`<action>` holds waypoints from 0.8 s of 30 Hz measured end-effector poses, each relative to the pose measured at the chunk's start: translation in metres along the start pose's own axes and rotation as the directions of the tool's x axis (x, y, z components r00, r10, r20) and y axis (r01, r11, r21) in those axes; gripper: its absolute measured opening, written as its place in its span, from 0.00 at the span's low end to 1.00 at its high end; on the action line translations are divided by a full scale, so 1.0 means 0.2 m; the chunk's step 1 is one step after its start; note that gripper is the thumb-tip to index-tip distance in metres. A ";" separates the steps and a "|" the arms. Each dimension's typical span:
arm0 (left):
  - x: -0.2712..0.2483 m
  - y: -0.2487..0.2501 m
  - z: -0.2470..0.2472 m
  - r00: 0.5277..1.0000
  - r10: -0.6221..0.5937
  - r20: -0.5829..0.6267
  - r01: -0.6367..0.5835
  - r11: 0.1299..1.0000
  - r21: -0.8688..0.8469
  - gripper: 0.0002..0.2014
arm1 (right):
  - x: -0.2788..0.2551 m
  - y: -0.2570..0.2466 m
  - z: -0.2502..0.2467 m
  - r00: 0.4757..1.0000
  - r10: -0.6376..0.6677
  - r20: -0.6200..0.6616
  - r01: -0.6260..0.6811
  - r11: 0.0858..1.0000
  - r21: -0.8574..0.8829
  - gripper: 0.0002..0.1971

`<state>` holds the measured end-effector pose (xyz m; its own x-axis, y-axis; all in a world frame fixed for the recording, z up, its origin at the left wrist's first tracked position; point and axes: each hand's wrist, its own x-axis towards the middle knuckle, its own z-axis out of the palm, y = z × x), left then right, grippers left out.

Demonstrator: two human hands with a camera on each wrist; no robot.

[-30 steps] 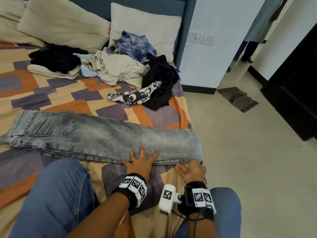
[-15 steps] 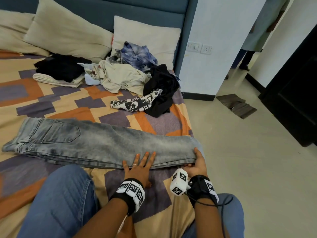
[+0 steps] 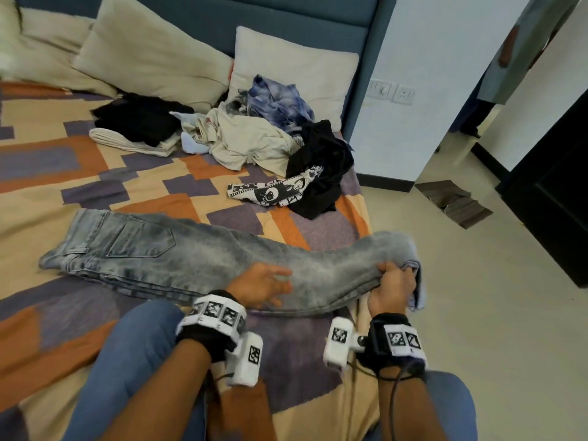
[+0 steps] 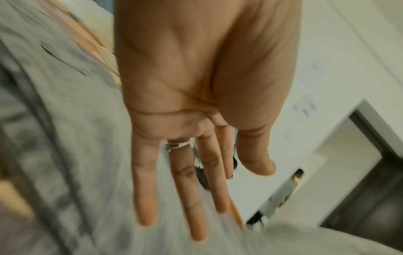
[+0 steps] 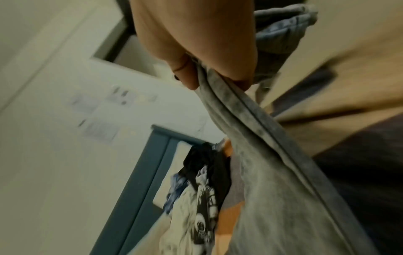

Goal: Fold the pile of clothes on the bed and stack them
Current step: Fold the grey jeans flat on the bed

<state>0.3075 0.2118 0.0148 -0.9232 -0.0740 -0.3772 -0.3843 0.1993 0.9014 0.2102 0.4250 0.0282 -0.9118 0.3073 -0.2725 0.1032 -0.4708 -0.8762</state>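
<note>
The pale grey washed denim jeans [image 3: 178, 253] lie lengthwise across the patterned bed [image 3: 95, 186]. The right hand [image 3: 393, 286] grips the bunched hems, lifted; the left hand [image 3: 259, 286] rests flat, fingers spread, mid-leg. Best to carry the hems over to the waistband, keeping seams aligned while the flat palm fixes the crease.

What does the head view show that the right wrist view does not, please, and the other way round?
Only the head view shows the left hand resting open on the grey jeans, the jeans' waistband end and the pillows. Only the right wrist view shows up close the thumb and fingers pinching the stacked leg seams. Both show the right hand gripping the jeans' hem end, and the black printed garment.
</note>
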 end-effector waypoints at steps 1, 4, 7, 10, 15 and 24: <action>-0.03 0.04 -0.10 0.998 -0.005 -0.068 -0.005 0.988 -0.151 0.14 | -0.06 0.00 0.06 0.993 -0.109 0.049 0.110 0.993 -0.030 0.14; -0.11 0.13 -0.47 0.959 -0.022 -0.282 -0.100 0.906 -0.411 0.07 | -0.26 0.07 0.29 0.758 -0.576 0.305 0.651 0.658 -0.378 0.02; -0.21 0.06 -0.86 0.897 -0.113 -0.428 -0.165 0.813 -0.559 0.10 | -0.50 0.26 0.58 0.299 -0.495 0.816 0.861 -0.229 -0.455 0.06; -0.31 -0.15 -1.12 0.800 -0.230 -0.554 -0.285 0.667 -0.689 0.22 | -0.65 0.57 0.76 0.218 0.362 0.906 0.937 -0.338 -0.090 0.22; -0.37 -0.53 -1.27 0.652 -0.521 -0.551 -0.072 0.681 -0.729 0.35 | -0.57 0.96 0.65 0.071 0.664 0.744 0.977 -0.197 0.082 0.34; -0.24 -0.56 -1.42 0.520 -0.476 -0.709 0.014 0.835 -0.550 0.13 | -0.29 0.78 0.55 0.182 0.295 0.938 0.924 0.274 -0.266 0.32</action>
<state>0.3922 -0.0840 -0.0087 -0.3029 -0.8262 -0.4749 -0.3389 -0.3724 0.8640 0.2354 0.2422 -0.0482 -0.5087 -0.8585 0.0646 -0.7086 0.3749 -0.5978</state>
